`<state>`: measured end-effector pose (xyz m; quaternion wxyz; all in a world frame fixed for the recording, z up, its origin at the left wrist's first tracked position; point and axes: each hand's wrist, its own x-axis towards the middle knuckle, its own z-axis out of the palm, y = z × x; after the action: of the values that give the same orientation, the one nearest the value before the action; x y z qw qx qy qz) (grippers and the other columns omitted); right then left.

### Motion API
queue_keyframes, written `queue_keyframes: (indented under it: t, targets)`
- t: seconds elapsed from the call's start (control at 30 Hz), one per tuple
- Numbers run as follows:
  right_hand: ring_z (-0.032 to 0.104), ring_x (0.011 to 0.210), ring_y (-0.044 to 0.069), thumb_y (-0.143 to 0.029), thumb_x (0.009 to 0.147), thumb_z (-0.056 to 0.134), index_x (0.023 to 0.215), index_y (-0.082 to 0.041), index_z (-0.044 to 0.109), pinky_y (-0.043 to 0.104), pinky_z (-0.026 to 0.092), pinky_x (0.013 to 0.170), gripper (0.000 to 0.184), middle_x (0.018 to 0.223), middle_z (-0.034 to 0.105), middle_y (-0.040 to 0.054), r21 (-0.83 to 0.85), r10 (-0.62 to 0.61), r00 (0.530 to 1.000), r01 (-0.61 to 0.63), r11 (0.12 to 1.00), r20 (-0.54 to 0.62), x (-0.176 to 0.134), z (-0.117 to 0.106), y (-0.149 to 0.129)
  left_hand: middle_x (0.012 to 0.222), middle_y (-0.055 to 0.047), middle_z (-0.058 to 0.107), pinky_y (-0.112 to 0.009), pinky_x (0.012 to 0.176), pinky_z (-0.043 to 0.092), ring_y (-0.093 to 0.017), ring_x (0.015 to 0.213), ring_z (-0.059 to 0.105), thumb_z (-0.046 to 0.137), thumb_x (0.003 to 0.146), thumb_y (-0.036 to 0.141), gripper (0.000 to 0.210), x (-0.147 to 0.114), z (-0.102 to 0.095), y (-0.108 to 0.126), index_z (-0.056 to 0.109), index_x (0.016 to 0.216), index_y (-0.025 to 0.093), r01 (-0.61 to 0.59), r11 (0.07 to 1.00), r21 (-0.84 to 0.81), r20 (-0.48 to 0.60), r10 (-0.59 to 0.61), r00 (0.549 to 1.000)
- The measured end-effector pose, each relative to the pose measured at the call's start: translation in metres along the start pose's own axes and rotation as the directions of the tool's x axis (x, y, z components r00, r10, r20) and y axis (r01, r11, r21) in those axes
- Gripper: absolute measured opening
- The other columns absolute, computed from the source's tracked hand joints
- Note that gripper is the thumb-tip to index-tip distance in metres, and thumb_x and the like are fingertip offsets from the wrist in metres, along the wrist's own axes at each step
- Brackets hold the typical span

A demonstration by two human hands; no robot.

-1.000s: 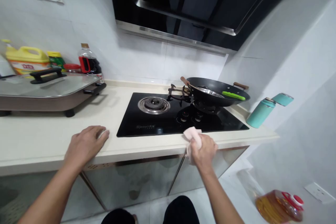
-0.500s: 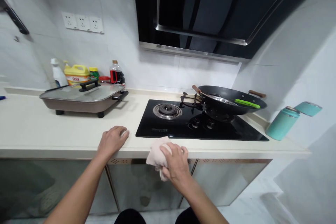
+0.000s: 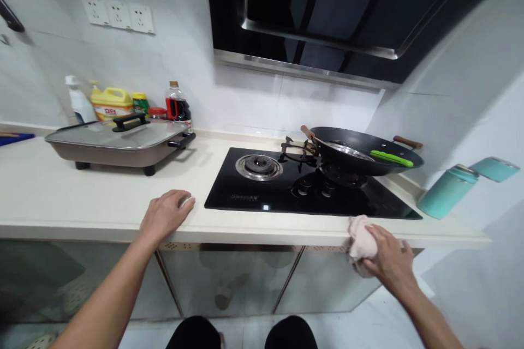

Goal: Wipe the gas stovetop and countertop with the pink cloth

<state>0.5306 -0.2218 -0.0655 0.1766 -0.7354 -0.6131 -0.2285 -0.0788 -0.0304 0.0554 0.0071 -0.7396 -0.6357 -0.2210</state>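
A crumpled pale pink cloth [image 3: 361, 242] is gripped in my right hand [image 3: 391, 257] at the counter's front edge, right of centre. Part of the cloth lies on the counter top [image 3: 262, 222] and part hangs over the edge. My left hand [image 3: 166, 211] rests on the counter with its fingers loosely spread and nothing in it. Between and behind the two hands lies the black glass gas stove [image 3: 262, 199]. Its left burner [image 3: 259, 167] is bare, without a grate.
A black wok [image 3: 352, 150] with a green-handled utensil [image 3: 392, 158] sits over the right burner. A removed grate [image 3: 299, 151] lies behind. An open teal flask [image 3: 448, 192] stands far right. A lidded electric pan [image 3: 118, 144] and several bottles are left. The range hood [image 3: 303, 16] overhangs.
My right hand has slid the pink cloth rightward along the counter's front edge, from the stove's middle to its right part. My left hand stays on the counter. The view has shifted slightly.
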Motion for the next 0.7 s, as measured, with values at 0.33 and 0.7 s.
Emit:
queue_keyframes:
  t: [0.33, 0.7]
  targets:
    - [0.052, 0.134, 0.039, -0.04, 0.075, 0.065, 0.139, -0.028, 0.049, 0.062, 0.031, 0.11, 0.068, 0.147, 0.052, 0.0217, -0.091, 0.387, 0.904, -0.376, 0.922, 0.184, 0.018, -0.03, 0.142, 0.131, -0.009, 0.073, -0.042, 0.103, 0.046, -0.031, 0.122, 0.065, 0.039, 0.094, 0.051, 0.052, 0.002, 0.0, 0.001, 0.075, 0.115, 0.021, -0.01, 1.0, 0.023, -0.007, 0.01, 1.0]
    - [0.053, 0.129, 0.037, -0.036, 0.065, 0.066, 0.13, -0.019, 0.054, 0.058, 0.025, 0.121, 0.068, 0.133, 0.06, 0.0187, -0.1, -0.159, 0.977, 0.174, 0.98, 0.139, 0.031, -0.027, -0.023, 0.131, -0.01, 0.072, -0.042, 0.108, 0.042, -0.03, 0.124, 0.063, 0.044, 0.095, 0.044, 0.044, -0.005, 0.001, 0.009, 0.075, 0.116, 0.021, 0.002, 1.0, -0.026, -0.047, -0.003, 0.999]
